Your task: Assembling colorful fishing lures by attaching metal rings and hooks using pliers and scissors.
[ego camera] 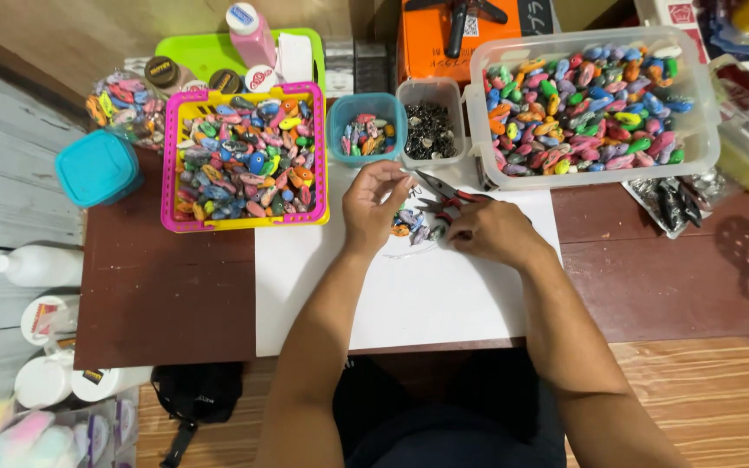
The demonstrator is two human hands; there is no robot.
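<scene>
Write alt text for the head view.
A person's right hand holds red-handled pliers and the left hand pinches something small over a few colourful pieces on a white sheet, with a pink and yellow basket and clear tub of similar pieces behind.

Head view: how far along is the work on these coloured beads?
Done: hard to tell; colourful beads fill the pink basket and clear tub. In hand: right hand holds red pliers, left hand pinches over a small pile. Left: that pile.
</scene>
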